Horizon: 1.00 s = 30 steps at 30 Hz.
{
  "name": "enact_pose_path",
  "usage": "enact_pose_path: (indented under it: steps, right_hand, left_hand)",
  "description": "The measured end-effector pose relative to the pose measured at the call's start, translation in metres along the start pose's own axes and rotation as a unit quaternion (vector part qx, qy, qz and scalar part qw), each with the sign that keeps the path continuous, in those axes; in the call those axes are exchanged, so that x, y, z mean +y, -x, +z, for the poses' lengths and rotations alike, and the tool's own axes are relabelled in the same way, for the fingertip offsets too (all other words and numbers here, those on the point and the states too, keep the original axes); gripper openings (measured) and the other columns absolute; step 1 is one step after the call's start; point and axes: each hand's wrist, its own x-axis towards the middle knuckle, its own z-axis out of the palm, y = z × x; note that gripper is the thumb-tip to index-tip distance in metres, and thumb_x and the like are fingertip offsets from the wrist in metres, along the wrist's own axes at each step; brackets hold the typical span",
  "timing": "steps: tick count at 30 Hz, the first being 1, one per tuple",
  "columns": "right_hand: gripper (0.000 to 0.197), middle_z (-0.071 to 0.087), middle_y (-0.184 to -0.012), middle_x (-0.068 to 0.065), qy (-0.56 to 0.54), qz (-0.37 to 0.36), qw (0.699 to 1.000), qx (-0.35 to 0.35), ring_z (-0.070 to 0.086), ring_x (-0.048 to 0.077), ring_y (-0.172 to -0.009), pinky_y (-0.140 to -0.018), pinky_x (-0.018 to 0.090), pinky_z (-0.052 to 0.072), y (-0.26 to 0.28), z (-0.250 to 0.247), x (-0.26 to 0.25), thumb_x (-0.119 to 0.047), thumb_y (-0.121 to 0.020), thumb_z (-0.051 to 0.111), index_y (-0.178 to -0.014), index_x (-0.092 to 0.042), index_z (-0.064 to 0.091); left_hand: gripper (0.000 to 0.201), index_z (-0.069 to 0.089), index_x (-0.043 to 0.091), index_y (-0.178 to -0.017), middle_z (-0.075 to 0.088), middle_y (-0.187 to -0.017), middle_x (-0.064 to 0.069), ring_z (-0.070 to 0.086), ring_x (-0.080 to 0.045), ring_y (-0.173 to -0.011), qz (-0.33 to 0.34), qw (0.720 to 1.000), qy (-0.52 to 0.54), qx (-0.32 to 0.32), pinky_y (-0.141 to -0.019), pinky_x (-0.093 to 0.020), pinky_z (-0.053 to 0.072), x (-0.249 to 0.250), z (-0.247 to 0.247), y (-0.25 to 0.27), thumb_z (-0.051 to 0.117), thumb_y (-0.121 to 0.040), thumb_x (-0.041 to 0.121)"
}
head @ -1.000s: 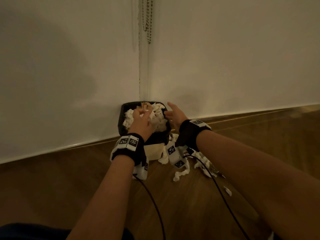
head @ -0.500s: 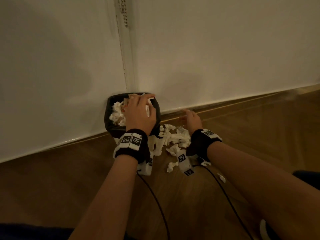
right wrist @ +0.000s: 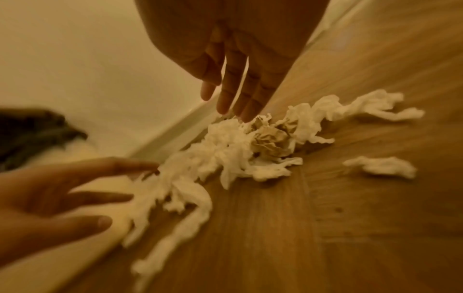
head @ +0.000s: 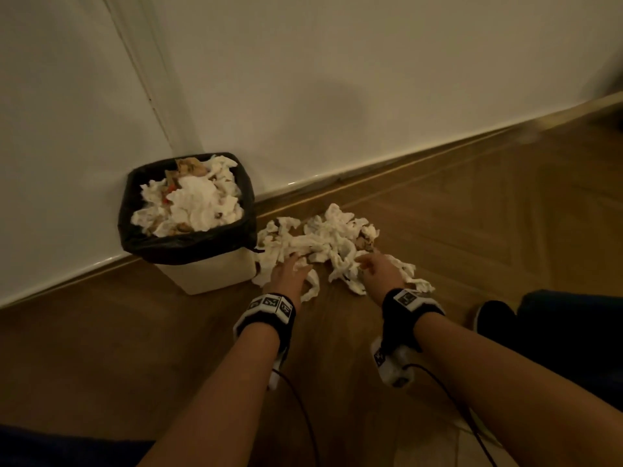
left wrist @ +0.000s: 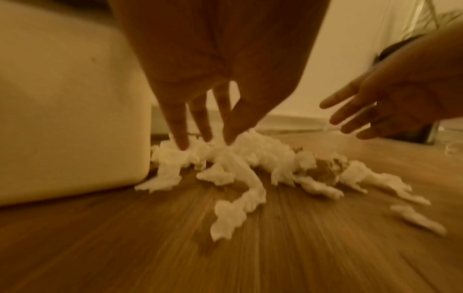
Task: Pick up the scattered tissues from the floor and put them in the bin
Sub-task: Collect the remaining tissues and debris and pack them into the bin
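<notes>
Left hand [head: 289, 272] has left the bin [head: 215, 271] at 10 o'clock. Both hands, right [head: 379, 269], spread, empty, above tissues [head: 323, 241]: light, soft; gather from outer edges.

- The bin [head: 215, 271] sat on the floor [head: 472, 230], backed right up against the wall [head: 337, 79], at the floor's far edge.
- It was stuffed: a heap of tissues [head: 192, 200] piled inside up to the rim.
- Just right of the bin, a loose pile of scattered tissues [head: 323, 237] lay on the floor, its left end touching the bin's side.
- A few stray bits [head: 421, 284] trailed off the pile's right end.
- Left hand [head: 286, 274] was on the pile's near left part, beside the bin.
- Right hand [head: 381, 271] was over the near right part.
</notes>
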Motion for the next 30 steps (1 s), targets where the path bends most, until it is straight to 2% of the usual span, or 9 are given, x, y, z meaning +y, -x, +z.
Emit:
enact_pose_path:
  steps: [3,6,9,11,14,17,20,25,30]
  right_hand:
    - [0.058,0.034,-0.144,0.007,0.220,-0.103,0.963,-0.115,0.031,0.029,-0.132,-0.106,0.039,0.033,0.002,0.007,0.013,0.004,-0.086,0.042,-0.137,-0.024,0.043]
    - [0.074,0.008,-0.156,-0.002,0.331,-0.155,0.914,-0.177,0.005,0.031,-0.143,-0.112,0.047,0.023,0.001,0.019,0.025,0.006,-0.086,0.045,-0.145,-0.034,0.026]
    - [0.074,-0.005,-0.157,-0.007,0.371,-0.155,0.896,-0.186,-0.007,0.032,-0.144,-0.112,0.056,0.018,-0.001,0.032,0.036,-0.004,-0.088,0.052,-0.144,-0.042,0.022]
    - [0.068,-0.008,-0.157,-0.006,0.363,-0.130,0.906,-0.173,-0.009,0.036,-0.143,-0.111,0.060,0.016,-0.003,0.037,0.040,-0.011,-0.090,0.054,-0.143,-0.043,0.025]
    - [0.062,-0.004,-0.157,0.000,0.332,-0.087,0.933,-0.109,-0.003,0.040,-0.143,-0.112,0.058,0.020,-0.006,0.038,0.042,-0.017,-0.091,0.053,-0.142,-0.039,0.026]
    - [0.057,0.012,-0.155,0.004,0.284,-0.051,0.957,-0.040,0.015,0.039,-0.139,-0.109,0.049,0.032,-0.012,0.033,0.044,-0.029,-0.092,0.051,-0.143,-0.028,0.025]
    - [0.054,0.031,-0.147,0.007,0.197,-0.008,0.980,0.009,0.029,0.033,-0.132,-0.107,0.041,0.031,-0.019,0.028,0.048,-0.034,-0.095,0.044,-0.143,-0.019,0.025]
    - [0.059,0.036,-0.144,0.010,0.188,0.044,0.981,-0.029,0.030,0.034,-0.132,-0.106,0.044,0.032,-0.025,0.024,0.055,-0.028,-0.094,0.048,-0.146,-0.027,0.019]
    - [0.048,0.039,-0.136,0.013,0.183,0.081,0.977,-0.071,0.043,0.032,-0.122,-0.096,0.040,0.044,-0.027,0.026,0.053,-0.032,-0.090,0.055,-0.134,-0.019,0.041]
  left_hand:
    - [0.096,0.007,0.048,-0.144,-0.022,-0.154,0.006,-0.007,-0.036,-0.143,-0.016,0.996,-0.077,-0.043,-0.112,-0.052,0.023,-0.004,0.013,-0.015,0.069,-0.081,0.011]
    - [0.104,-0.001,0.052,-0.142,-0.029,-0.152,0.007,-0.014,-0.037,-0.142,-0.019,0.992,-0.117,-0.053,-0.113,-0.053,0.021,-0.005,0.019,-0.035,0.069,-0.080,0.007]
    - [0.100,0.004,0.051,-0.143,-0.025,-0.153,0.006,-0.007,-0.036,-0.143,-0.003,0.991,-0.119,-0.061,-0.113,-0.053,0.021,-0.007,0.022,-0.053,0.066,-0.081,0.003]
    - [0.087,0.015,0.048,-0.143,-0.009,-0.156,0.002,0.006,-0.035,-0.141,0.005,0.994,-0.091,-0.054,-0.111,-0.051,0.027,-0.008,0.025,-0.059,0.062,-0.083,0.004]
    - [0.065,0.037,0.035,-0.137,0.018,-0.146,-0.007,0.027,-0.035,-0.130,0.006,0.997,-0.063,-0.038,-0.103,-0.046,0.038,-0.009,0.032,-0.060,0.063,-0.083,0.011]
    - [0.045,0.046,0.021,-0.129,0.029,-0.137,-0.010,0.039,-0.033,-0.121,-0.009,0.998,-0.059,-0.015,-0.095,-0.039,0.043,-0.010,0.039,-0.054,0.059,-0.086,0.014]
    - [0.033,0.050,0.018,-0.124,0.039,-0.132,-0.010,0.048,-0.029,-0.113,-0.017,0.999,-0.050,0.013,-0.087,-0.035,0.044,-0.011,0.044,-0.049,0.053,-0.090,0.018]
    - [0.033,0.045,0.013,-0.127,0.038,-0.132,-0.014,0.051,-0.034,-0.109,-0.018,0.999,-0.032,0.011,-0.086,-0.038,0.045,-0.007,0.044,-0.047,0.046,-0.094,0.017]
    - [0.030,0.050,0.012,-0.121,0.039,-0.132,-0.014,0.053,-0.032,-0.107,-0.026,0.998,0.012,0.060,-0.085,-0.036,0.046,-0.001,0.045,-0.042,0.052,-0.092,0.022]
